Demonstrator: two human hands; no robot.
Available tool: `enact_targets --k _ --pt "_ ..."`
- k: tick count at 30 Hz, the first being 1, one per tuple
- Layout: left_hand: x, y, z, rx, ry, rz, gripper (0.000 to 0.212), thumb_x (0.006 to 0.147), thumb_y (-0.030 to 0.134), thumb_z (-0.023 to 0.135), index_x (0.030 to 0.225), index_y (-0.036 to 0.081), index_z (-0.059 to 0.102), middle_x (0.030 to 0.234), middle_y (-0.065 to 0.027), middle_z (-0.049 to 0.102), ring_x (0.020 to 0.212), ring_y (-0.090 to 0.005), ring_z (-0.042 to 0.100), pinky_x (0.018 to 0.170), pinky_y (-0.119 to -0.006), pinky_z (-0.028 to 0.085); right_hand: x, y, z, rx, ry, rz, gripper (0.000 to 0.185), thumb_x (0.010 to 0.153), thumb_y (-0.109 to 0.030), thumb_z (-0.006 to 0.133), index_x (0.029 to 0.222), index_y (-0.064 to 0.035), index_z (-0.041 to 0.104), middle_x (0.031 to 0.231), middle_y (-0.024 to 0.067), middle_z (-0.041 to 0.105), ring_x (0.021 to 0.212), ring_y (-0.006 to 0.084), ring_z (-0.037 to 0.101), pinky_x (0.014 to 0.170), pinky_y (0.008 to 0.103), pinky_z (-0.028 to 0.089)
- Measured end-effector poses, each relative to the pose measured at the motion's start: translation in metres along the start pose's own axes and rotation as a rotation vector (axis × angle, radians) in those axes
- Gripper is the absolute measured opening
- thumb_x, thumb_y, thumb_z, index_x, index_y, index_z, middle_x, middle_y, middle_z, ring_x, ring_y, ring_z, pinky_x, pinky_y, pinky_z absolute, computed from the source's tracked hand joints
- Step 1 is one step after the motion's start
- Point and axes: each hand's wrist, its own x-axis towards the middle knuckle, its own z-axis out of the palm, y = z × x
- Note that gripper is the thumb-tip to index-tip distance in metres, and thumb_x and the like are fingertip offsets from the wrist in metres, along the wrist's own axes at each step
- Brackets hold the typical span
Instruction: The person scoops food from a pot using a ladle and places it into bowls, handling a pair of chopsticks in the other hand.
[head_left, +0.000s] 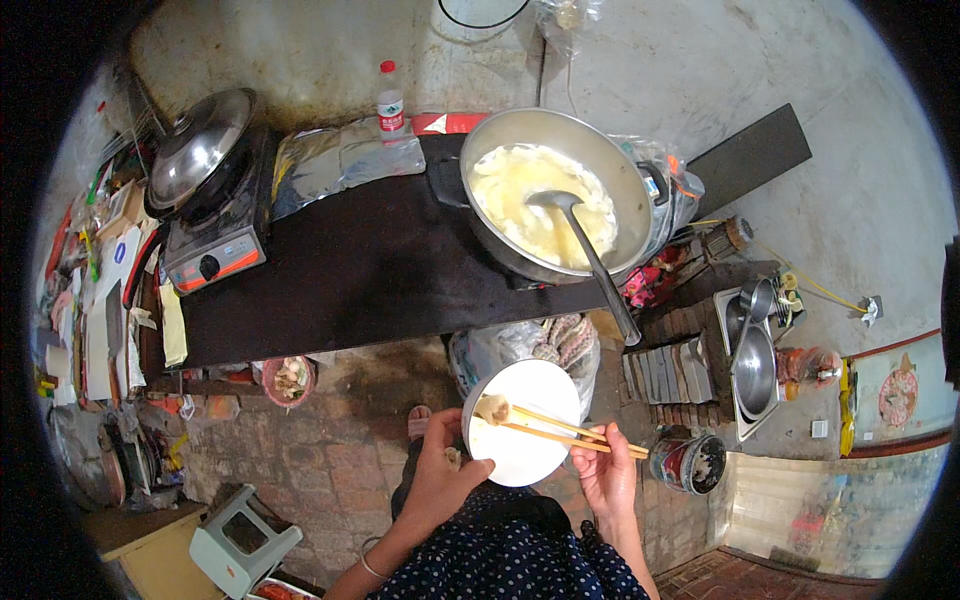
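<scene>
My left hand (442, 472) grips the rim of a white bowl (536, 390), thumb on its near edge, and holds it in front of my body. A pair of wooden chopsticks (555, 431) is in my right hand (609, 472). Their tips touch a pale, dumpling-like piece of food (493, 409) against the bowl's left inner side. Beyond the bowl, a large metal pot (630, 217) holds yellowish liquid with pale pieces (517, 172) in it. A metal ladle (592, 247) rests in the pot, its handle sticking out over the near rim.
The pot stands on a dark table (337, 262). A lidded wok (199, 157) sits on an electric cooker (217, 255) at left. A plastic bottle (390, 105) stands at the back. Below are a plastic stool (244, 540) and a bucket (686, 461). A metal sink (754, 375) is at right.
</scene>
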Motion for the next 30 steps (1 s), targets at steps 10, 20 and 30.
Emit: enact_targets --k 10,20,30 --pt "0.003 0.025 -0.003 -0.014 -0.085 -0.098 0.064 0.065 0.014 0.064 0.12 -0.001 0.034 0.112 -0.0151 0.045 0.106 -0.0231 0.044 0.093 -0.036 0.034 -0.018 -0.046 0.009 -0.041 0.005 -0.103 0.028 0.091 -0.025 0.046 0.088 0.002 0.054 0.074 0.0159 0.062 0.062 0.0266 0.065 0.054 0.032 0.057" --pt "-0.002 0.062 -0.009 -0.067 -0.085 -0.151 0.062 0.062 0.022 0.061 0.117 0.004 0.039 0.112 -0.0118 0.047 0.109 -0.0232 0.042 0.095 -0.038 0.031 -0.052 -0.077 0.017 -0.045 -0.04 -0.283 0.031 0.092 -0.022 0.041 0.089 0.0062 0.052 0.073 0.0217 0.058 0.058 0.0305 0.063 0.049 0.0336 0.055" --pt "-0.019 0.101 -0.018 -0.262 -0.048 -0.139 0.071 0.053 0.029 0.07 0.111 0.0 0.043 0.103 -0.0107 0.052 0.101 -0.0184 0.048 0.092 -0.032 0.033 -0.089 -0.101 0.047 -0.019 -0.096 -0.463 0.033 0.088 -0.021 0.044 0.077 0.0087 0.053 0.063 0.0208 0.052 0.043 0.0291 0.056 0.036 0.0346 0.049"
